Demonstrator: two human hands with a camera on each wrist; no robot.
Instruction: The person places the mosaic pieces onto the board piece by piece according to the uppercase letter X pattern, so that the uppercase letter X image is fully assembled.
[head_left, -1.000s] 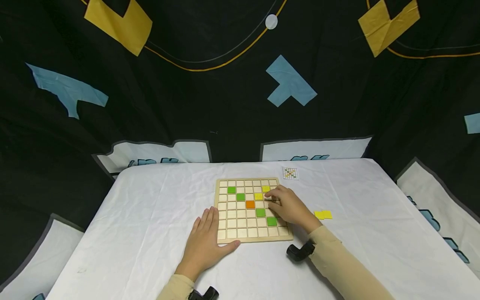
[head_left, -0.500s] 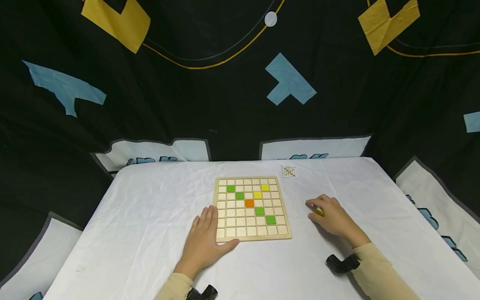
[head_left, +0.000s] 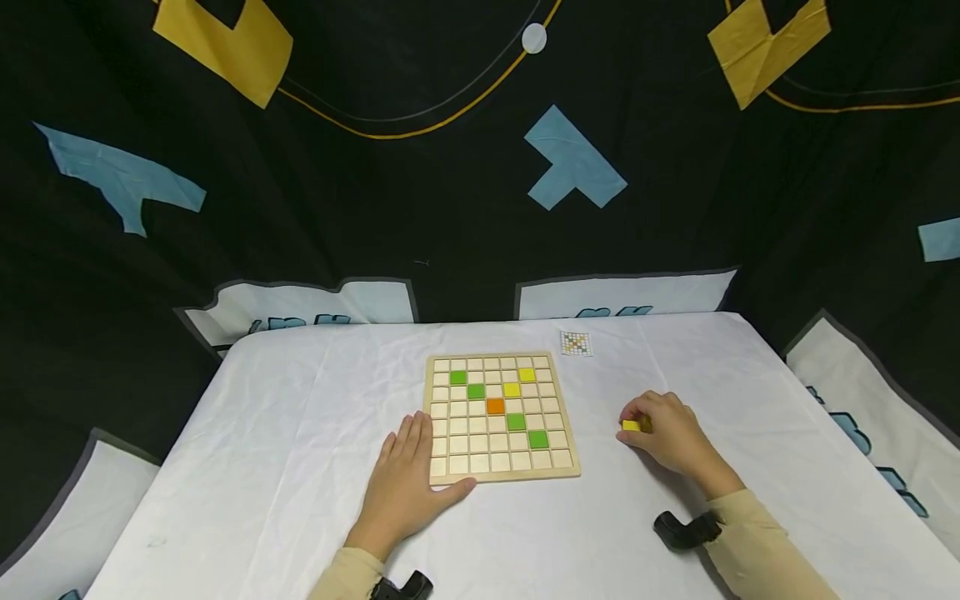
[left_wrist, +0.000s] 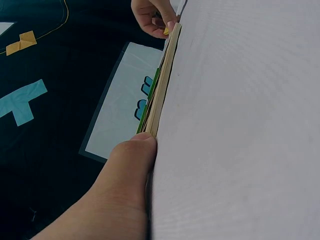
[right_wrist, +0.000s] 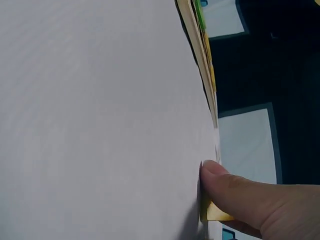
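Note:
A square wooden grid board (head_left: 564, 417) lies on the white cloth, with green, orange and yellow square tiles in some of its cells. My left hand (head_left: 401, 492) rests flat along the board's left side, fingers straight, its thumb at the front left corner. In the left wrist view that thumb (left_wrist: 132, 155) touches the board's edge (left_wrist: 162, 90). Right of the board, my right hand (head_left: 671, 437) pinches a yellow tile (head_left: 631, 426) between thumb and fingers, low over the cloth. The right wrist view shows yellow (right_wrist: 218, 214) beneath the thumb; a second yellow tile is mostly hidden by the hand.
A small card (head_left: 576, 343) printed with a coloured grid lies behind the board's right corner. The white tablecloth (head_left: 247, 467) spreads around the board. Dark patterned fabric (head_left: 360, 208) hangs behind the table.
My right hand has left the board, moved right to the loose yellow tiles and closed its fingers on one. The left hand has stayed at the board's side.

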